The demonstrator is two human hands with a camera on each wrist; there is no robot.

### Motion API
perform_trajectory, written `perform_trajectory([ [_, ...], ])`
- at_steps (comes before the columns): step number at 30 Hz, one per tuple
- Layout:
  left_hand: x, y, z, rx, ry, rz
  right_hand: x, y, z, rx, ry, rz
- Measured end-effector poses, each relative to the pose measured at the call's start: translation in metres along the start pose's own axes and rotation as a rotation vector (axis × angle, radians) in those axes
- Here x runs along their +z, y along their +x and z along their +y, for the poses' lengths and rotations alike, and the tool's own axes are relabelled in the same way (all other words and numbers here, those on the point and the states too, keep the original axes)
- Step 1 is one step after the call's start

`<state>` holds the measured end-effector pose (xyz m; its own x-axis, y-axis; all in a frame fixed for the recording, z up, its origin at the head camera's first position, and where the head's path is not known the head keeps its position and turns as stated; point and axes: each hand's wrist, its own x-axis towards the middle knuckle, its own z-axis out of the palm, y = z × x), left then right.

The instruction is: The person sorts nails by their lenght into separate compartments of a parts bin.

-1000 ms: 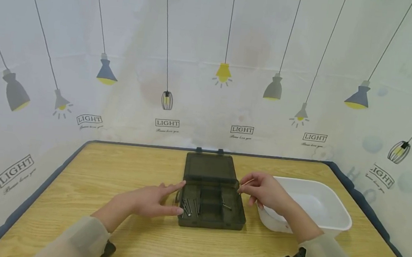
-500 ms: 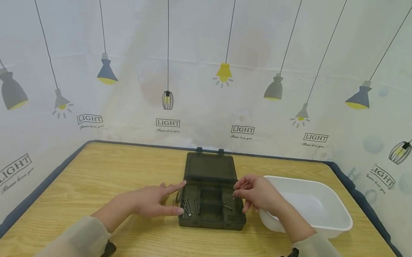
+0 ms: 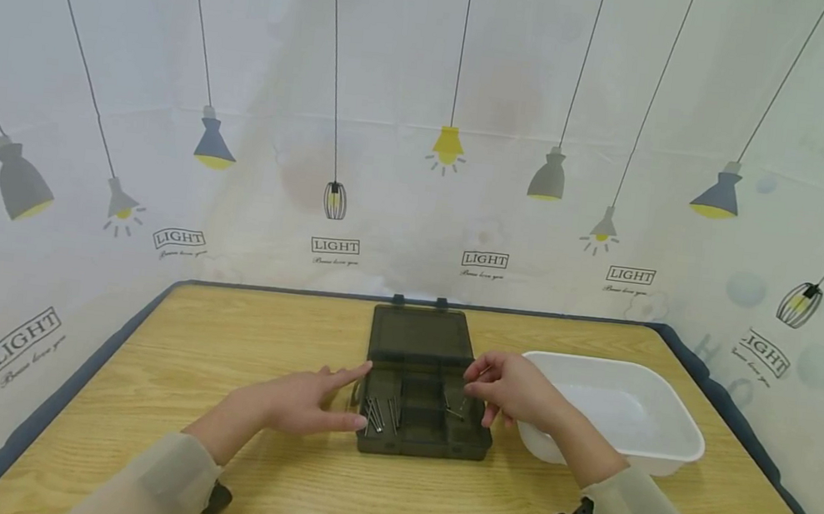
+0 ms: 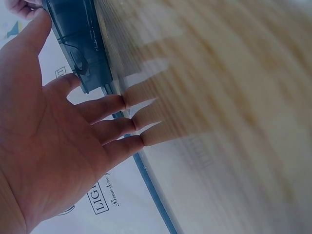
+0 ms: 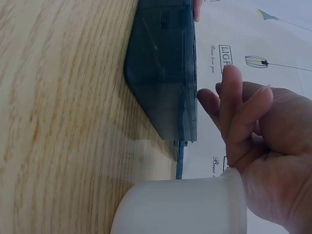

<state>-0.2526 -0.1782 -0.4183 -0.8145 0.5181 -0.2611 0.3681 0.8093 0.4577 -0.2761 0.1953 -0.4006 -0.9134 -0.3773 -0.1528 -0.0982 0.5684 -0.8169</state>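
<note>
A dark see-through compartment box (image 3: pixel 423 441) lies on the table with its lid (image 3: pixel 423 331) raised at the back. Thin nail-like metal pieces (image 3: pixel 375 415) lie in its left compartments, more in the right one. My left hand (image 3: pixel 294 402) touches the box's left side with spread, straight fingers; the left wrist view shows its palm (image 4: pixel 58 141). Above the right compartment is my right hand (image 3: pixel 515 388), thumb and forefinger slightly apart. One thin metal piece (image 3: pixel 463 405) shows just under those fingertips, seemingly loose from them. In the right wrist view the hand (image 5: pixel 263 131) hides its fingertips partly.
A white plastic basin (image 3: pixel 615 408) stands right of the box, beneath and beside my right forearm. The wooden table (image 3: pixel 386 506) ends at a dark edge against a white cloth backdrop (image 3: pixel 403 55) printed with lamps.
My right hand has moved left from the box's right edge to over the right compartment. The thin metal piece it pinched now sits lower, below its fingertips. My left hand stays put.
</note>
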Motion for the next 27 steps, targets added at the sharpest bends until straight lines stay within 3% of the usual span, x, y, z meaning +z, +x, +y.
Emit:
perform_trajectory([
  [27,0.000,0.000,-0.001,-0.008,-0.017,-0.015,-0.011,-0.005,0.004,0.011,0.012,-0.009],
])
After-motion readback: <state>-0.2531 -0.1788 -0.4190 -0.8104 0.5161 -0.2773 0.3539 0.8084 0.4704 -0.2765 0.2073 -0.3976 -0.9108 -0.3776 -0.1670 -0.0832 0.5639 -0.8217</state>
